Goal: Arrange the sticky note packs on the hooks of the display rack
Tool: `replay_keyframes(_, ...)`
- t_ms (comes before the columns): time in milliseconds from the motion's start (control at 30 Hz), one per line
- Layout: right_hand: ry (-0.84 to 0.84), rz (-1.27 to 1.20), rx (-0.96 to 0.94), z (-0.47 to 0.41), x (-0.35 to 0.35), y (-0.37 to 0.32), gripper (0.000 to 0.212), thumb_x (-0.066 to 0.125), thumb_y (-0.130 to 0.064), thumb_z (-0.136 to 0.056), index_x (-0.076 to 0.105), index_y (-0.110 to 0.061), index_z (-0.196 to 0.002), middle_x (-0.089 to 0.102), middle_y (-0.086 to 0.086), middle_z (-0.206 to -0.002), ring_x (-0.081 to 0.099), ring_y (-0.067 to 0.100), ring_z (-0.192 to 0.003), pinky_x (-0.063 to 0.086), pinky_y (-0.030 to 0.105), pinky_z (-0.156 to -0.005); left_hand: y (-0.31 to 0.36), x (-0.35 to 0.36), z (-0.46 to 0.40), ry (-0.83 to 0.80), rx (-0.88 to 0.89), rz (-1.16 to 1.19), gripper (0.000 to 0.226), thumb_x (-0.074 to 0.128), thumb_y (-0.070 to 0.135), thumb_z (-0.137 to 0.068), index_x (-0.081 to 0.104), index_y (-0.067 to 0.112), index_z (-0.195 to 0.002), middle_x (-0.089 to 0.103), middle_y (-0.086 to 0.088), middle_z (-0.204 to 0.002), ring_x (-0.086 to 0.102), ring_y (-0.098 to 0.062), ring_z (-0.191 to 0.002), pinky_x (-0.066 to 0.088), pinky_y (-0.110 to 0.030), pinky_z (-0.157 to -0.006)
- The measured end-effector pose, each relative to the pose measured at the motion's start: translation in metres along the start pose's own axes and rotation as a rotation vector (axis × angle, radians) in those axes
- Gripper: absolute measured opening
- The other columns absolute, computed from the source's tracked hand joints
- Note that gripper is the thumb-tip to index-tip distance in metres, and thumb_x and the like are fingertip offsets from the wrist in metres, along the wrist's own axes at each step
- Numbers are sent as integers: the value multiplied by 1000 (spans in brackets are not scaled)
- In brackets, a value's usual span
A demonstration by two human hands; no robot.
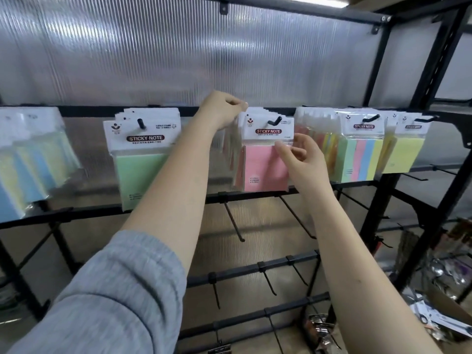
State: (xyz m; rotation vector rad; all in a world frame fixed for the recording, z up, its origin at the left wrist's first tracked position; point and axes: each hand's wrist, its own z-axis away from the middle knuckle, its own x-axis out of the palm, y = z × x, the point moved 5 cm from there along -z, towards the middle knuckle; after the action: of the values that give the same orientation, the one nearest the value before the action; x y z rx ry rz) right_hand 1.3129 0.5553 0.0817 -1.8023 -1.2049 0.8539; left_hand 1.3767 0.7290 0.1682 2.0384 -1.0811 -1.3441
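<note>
The pink sticky note pack hung upright on its hook, between the hands: the left hand pinched its top-left edge, the right hand pinched its right side, with green packs and striped packs crowding either flank

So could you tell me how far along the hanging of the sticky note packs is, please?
Done: green packs, striped packs and yellow packs hang on the top row. In hand: left hand and right hand pinch the pink packs on their hook. Left: the lower hooks are bare.
</note>
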Motion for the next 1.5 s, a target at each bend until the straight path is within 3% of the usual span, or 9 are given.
replay_keyframes(100, -61, -22, -48, -2, 2, 2, 29, 67, -39, -87, 59, -27, -113, 69, -3, -108, 62, 12, -105, 48, 23, -81, -4, 4, -4, -60, -18, 43, 29, 64, 35, -88, 68, 18, -111, 65, 0, -116, 57, -17, -107, 45, -31, -94)
replay_keyframes(200, -88, -25, -110, -3, 0, -1, 16, 66, -32, -89, 64, -31, -105, 70, -4, -106, 63, 20, -104, 53, 39, -91, -6, 7, -6, -125, -16, 98, 21, 68, 31, -84, 70, 21, -103, 68, 0, -109, 59, -14, -97, 49, -28, -87)
replay_keyframes(333, -82, -70, -104, -7, -1, -3, 12, 63, -26, -91, 65, -32, -101, 71, -5, -105, 64, 18, -103, 51, 43, -95, 1, 9, -10, -141, 28, 31, 3, 71, 25, -83, 69, 26, -84, 68, 4, -94, 61, -17, -100, 49, -37, -95)
replay_keyframes(433, -86, -118, -57, -7, 0, -3, 9, 61, -26, -92, 65, -31, -98, 70, 2, -103, 64, 23, -103, 50, 47, -93, 6, 9, -12, -139, 56, 11, 2, 70, 25, -84, 68, 24, -84, 66, 8, -85, 61, -15, -95, 49, -38, -95)
replay_keyframes(600, -82, -179, -62, -5, -4, -5, 7, 59, -23, -94, 65, -27, -95, 66, -6, -88, 61, 10, -84, 48, 34, -80, 8, 8, -12, -151, 73, -4, 5, 68, 27, -85, 69, 24, -88, 66, 9, -88, 60, -13, -98, 47, -36, -96)
replay_keyframes(800, 16, -192, -53, -1, -10, -4, 8, 60, -25, -93, 65, -29, -99, 70, -3, -98, 64, 9, -94, 51, 34, -88, 4, 0, -14, 10, 66, -3, 27, 52, 31, -96, 65, 16, -114, 62, 2, -116, 52, -10, -93, 36, -25, -77)
replay_keyframes(1000, 112, -242, -15, 2, -10, 2, 6, 60, -22, -93, 65, -25, -94, 69, 0, -93, 63, 8, -78, 53, 17, -62, -2, 2, -24, 32, -4, -81, 38, 54, 23, -94, 53, 14, -131, 53, -2, -134, 54, -16, -101, 38, -24, -81)
replay_keyframes(1200, 126, -252, 22, -2, -8, 6, 7, 60, -23, -93, 66, -23, -91, 68, -3, -86, 61, 9, -76, 53, 19, -64, -2, 6, -32, -29, -18, -180, 22, 63, 22, -90, 68, 14, -109, 63, -2, -117, 54, -14, -96, 38, -25, -77)
replay_keyframes(1500, 113, -210, 15, -2, -10, 4, 7, 62, -22, -92, 67, -23, -88, 69, -4, -85, 62, 6, -75, 54, 21, -67, -1, 7, -34, -63, -4, -190, 21, 62, 24, -90, 69, 14, -107, 63, -3, -118, 54, -16, -107, 38, -27, -82)
